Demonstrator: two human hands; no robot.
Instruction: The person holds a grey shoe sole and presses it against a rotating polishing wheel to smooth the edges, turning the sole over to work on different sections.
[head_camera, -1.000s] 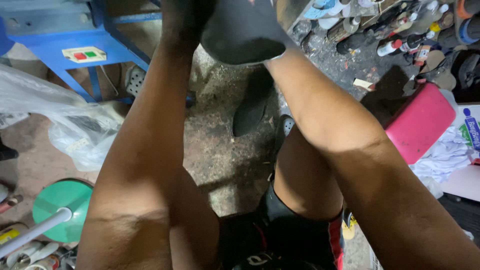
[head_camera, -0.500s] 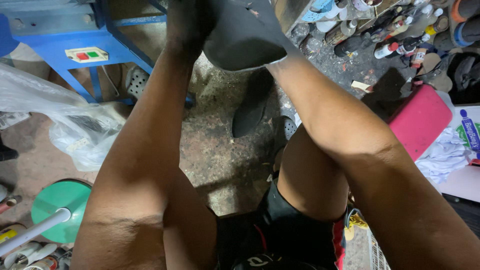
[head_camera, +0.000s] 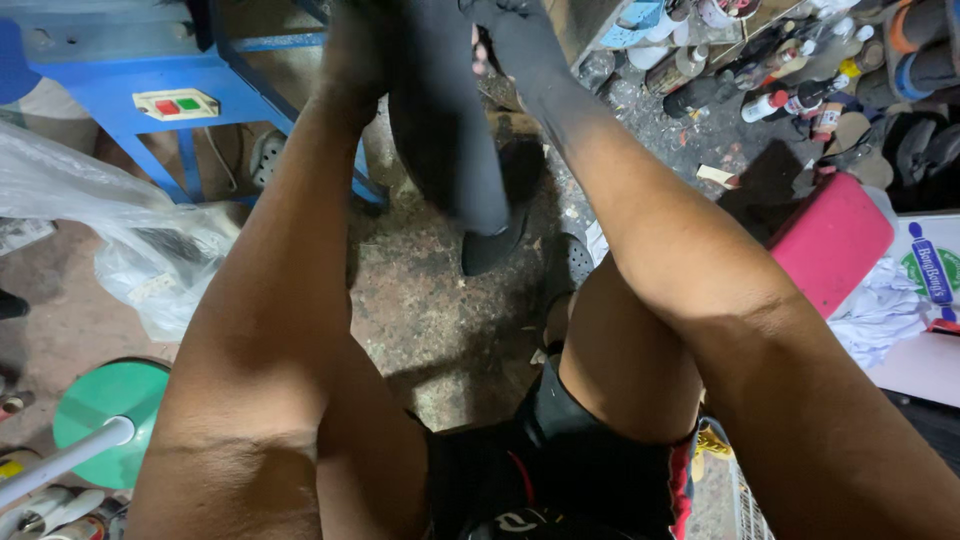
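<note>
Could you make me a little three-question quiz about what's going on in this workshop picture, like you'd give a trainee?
1. True or false: both hands are raised to the dark object at the top of the view.
2. What colour is the flat cushion-like thing on the person's right side? A) pink B) yellow C) white
3. What stands on the floor by the person's left arm, low in the view?

Key:
1. True: the left hand and the right hand, both blackened, grip it.
2. A.
3. A round green base with a white pole fixed to it.
</note>
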